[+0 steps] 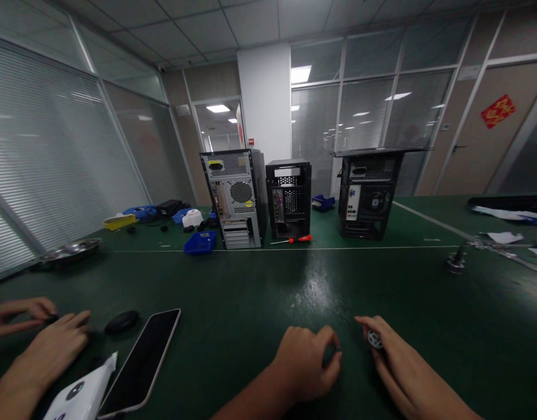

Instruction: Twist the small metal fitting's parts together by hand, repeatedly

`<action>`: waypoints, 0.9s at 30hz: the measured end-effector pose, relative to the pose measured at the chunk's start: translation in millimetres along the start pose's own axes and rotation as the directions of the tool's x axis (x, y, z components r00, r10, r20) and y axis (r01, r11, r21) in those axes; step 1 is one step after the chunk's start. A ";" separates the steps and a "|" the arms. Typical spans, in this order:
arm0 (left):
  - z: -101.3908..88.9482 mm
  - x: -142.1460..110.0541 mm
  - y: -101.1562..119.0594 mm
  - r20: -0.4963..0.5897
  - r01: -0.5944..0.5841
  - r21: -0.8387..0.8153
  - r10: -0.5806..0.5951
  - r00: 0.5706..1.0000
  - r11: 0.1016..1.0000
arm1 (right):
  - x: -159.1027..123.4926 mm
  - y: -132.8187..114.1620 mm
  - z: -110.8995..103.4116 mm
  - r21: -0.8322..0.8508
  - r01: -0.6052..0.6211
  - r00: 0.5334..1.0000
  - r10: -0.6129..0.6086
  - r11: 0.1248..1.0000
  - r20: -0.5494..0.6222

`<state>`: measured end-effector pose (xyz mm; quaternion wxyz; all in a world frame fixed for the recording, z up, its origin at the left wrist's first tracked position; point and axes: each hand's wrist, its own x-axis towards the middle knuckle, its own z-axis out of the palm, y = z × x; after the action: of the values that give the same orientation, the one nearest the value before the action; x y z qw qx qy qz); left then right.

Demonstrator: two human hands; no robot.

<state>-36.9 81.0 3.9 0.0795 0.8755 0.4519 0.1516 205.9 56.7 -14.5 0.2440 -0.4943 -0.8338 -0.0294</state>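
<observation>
Low in the middle of the view is my left hand (307, 360), its thumb and index finger pinched together. A tiny thing shows at the fingertips, too small to name. To its right, my right hand (402, 364) holds a small round grey wheel-like part with spokes (375, 339) between thumb and fingers. Both hands are just above or on the green table (260, 286), apart from each other; I cannot tell whether they touch it.
Three computer cases (244, 198) (290, 201) (367, 198) stand further back, a red screwdriver (300, 238) before the middle one. Blue trays (201, 242), a metal bowl (71, 249) and a metal part (456, 263) lie around. At left are a phone (141, 359) and another person's hands (53, 344).
</observation>
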 end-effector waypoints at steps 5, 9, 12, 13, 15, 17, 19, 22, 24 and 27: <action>4.5 -0.8 -1.3 0.017 -0.132 -0.001 0.132 0.991 0.991 | 2.3 -8.8 1.7 -0.076 0.165 0.986 -0.167 0.983 -0.015; 9.2 -0.2 -2.7 0.045 -0.254 0.037 0.252 0.967 0.967 | 12.9 -23.3 -11.0 -0.080 0.273 0.962 -0.272 0.959 0.025; 12.5 0.5 -3.8 0.034 -0.277 0.066 0.275 0.961 0.959 | 18.9 -33.7 -20.0 -0.089 0.338 0.941 -0.335 0.937 0.045; 13.3 0.7 -4.0 0.033 -0.285 0.069 0.283 0.958 0.956 | 19.7 -36.0 -20.9 -0.086 0.349 0.937 -0.347 0.933 0.046; 14.2 0.9 -4.3 0.033 -0.302 0.067 0.300 0.953 0.951 | 19.6 -37.9 -19.4 -0.074 0.357 0.934 -0.355 0.931 0.041; 13.5 0.8 -4.2 0.025 -0.306 0.047 0.305 0.952 0.951 | 17.8 -35.5 -15.2 -0.053 0.338 0.941 -0.336 0.940 0.043; 10.9 0.2 -3.6 0.009 -0.290 0.012 0.290 0.957 0.957 | 15.8 -27.8 -11.6 -0.025 0.285 0.957 -0.284 0.958 0.057; 4.7 -1.2 -1.9 0.005 -0.257 -0.037 0.257 0.966 0.966 | 14.4 -3.4 -13.1 0.017 0.106 0.993 -0.107 0.994 0.051; 0.9 -1.9 -0.6 0.016 -0.229 -0.053 0.230 0.973 0.972 | 13.6 22.9 -19.4 0.062 -0.085 0.996 0.082 0.994 0.039; -1.9 -2.1 0.6 0.033 -0.193 -0.060 0.195 0.980 0.979 | 9.4 73.3 -33.9 0.175 -0.358 0.934 0.355 0.917 0.047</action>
<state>-38.3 78.9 5.4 0.0978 0.9156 0.3584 0.1542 276.5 91.8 5.4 0.2829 -0.6138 -0.7309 0.0949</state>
